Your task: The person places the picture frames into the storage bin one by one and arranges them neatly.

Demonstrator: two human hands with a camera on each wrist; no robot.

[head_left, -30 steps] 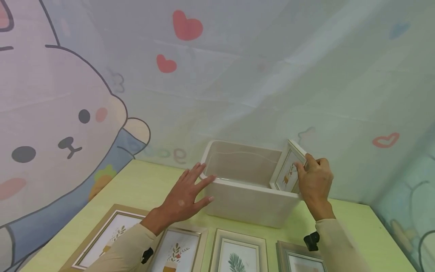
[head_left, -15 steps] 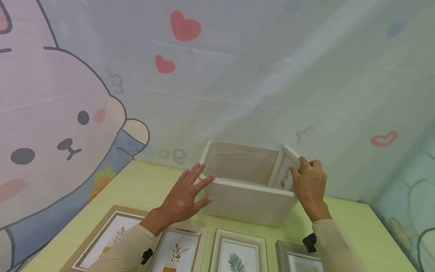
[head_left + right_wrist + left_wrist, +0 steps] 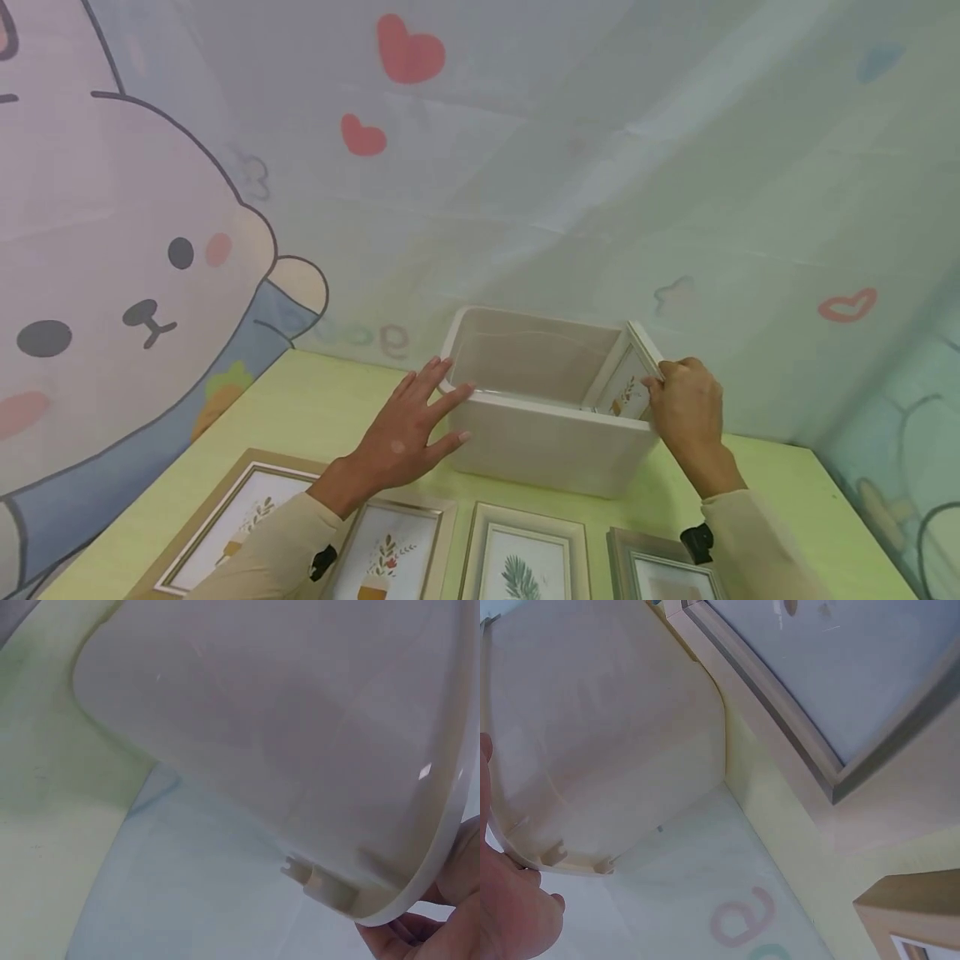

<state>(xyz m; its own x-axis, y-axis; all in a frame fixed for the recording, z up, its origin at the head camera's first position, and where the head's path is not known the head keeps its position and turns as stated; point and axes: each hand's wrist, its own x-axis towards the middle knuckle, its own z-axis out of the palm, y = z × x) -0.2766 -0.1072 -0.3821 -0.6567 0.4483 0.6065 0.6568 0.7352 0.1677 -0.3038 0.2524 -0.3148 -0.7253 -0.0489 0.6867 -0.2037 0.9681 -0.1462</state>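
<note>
A white plastic bin stands on the table against the printed backdrop. Inside its right end a white picture frame with a plant print leans against the end wall, its top level with the rim. My right hand pinches the frame's upper right edge, thumb on the inner side and fingers curled over the rim. In the right wrist view, fingers show beyond the bin's rim; the frame is hidden there. With fingers spread, my left hand rests on the bin's front left corner.
Before the bin lie several framed pictures: a tan frame at left, a flower-pot print, a green leaf print, and a grey-brown frame partly under the right sleeve. The green table meets the cartoon backdrop behind.
My right hand has moved slightly left and down, and the picture frame has sunk deeper into the bin's right end. My left hand has stayed on the corner.
</note>
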